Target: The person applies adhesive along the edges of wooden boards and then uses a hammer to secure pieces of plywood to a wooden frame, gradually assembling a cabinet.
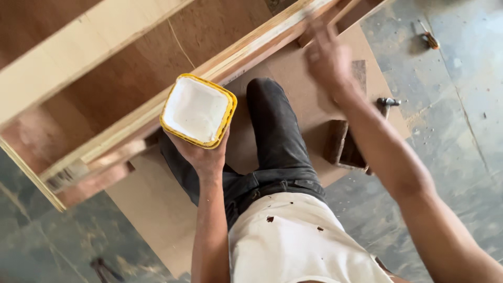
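My left hand (201,154) holds a square yellow tub (198,110) from beneath; the tub is filled with thick white paste. It hovers at the edge of a long plywood frame (131,68). My right hand (327,57) is blurred with motion, fingers together, pressed flat against the frame's pale edge strip (262,44) farther along. Whether it holds anything cannot be made out. My knee in dark trousers (275,126) rests on a brown board between the two arms.
A brown sheet (157,209) lies on the grey concrete floor under me. A small wooden block (343,147) sits by my right knee, a metal tool (389,102) lies past it, and a small screwdriver (429,37) lies at the far right.
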